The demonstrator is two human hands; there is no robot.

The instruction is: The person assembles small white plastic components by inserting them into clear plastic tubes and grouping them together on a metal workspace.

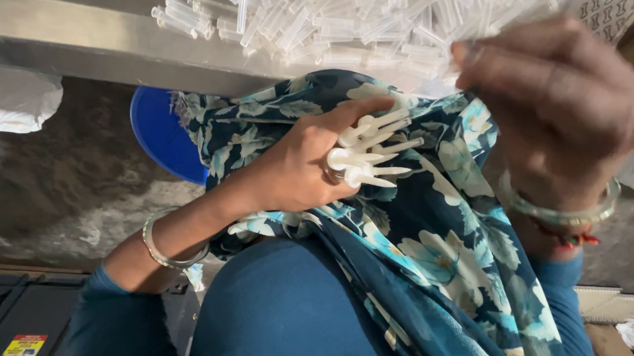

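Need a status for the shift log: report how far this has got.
Done: nothing finished shows. In hand: the left hand holds a bunch of white plungers over the floral cloth; the right hand is at the clear tubes. Left: a large pile of tubes on the metal table.

Steel table (81,35) bears heaped clear plastic tubes (328,15).

A bunch of small white plastic nozzle pieces (367,150), stems fanned rightward, is clutched over floral cloth just below the metal bench's front edge.
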